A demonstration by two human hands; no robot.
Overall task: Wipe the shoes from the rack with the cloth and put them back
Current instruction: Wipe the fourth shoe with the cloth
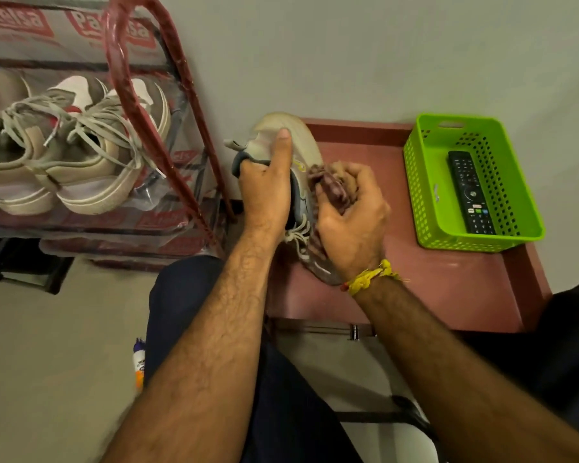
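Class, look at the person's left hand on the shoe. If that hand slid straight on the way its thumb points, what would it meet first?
The left hand grips the shoe, thumb pointing at the heel. Beyond that, probably the wall, though depth is unclear.

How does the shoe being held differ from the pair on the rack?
The held shoe is off the rack, over the red table, gripped by the left hand while the right hand presses the cloth on it; the pair on the rack sits untouched. The held shoe is tipped on its side; the pair stands upright. The held shoe has grey lining; the pair shows beige. Both are light, laced sneakers.
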